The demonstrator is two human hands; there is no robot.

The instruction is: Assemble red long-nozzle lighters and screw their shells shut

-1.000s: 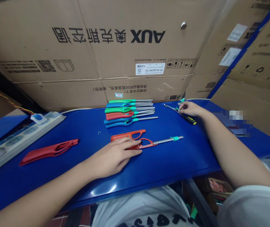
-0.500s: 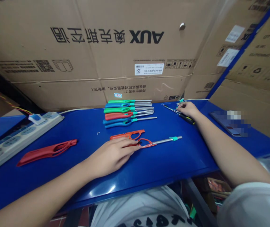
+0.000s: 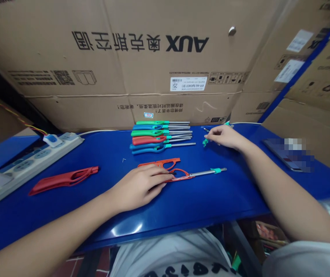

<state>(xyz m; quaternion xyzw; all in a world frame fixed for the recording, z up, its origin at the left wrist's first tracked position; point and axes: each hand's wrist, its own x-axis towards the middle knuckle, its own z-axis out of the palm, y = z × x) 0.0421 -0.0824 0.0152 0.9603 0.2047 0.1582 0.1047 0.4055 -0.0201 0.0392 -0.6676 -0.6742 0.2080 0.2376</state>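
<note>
My left hand (image 3: 140, 186) lies flat on the blue table (image 3: 95, 215), its fingers pressing on an opened orange lighter body (image 3: 165, 165) with a metal tube and a teal collar (image 3: 217, 170) pointing right. My right hand (image 3: 224, 136) is at the back right of the table, pinching a small teal part (image 3: 205, 142) that hangs from its fingertips. A row of several finished long lighters (image 3: 159, 137) in green, blue and red lies between the two hands at the back.
A loose red lighter shell half (image 3: 63, 179) lies at the left. A white power strip (image 3: 29, 161) runs along the left edge. Large cardboard boxes (image 3: 153, 57) wall in the back. A dark flat device (image 3: 288, 157) lies at the right.
My right hand has lifted off the screwdriver spot and shifted left, now holding a small teal part. My left hand stays on the orange lighter body.
</note>
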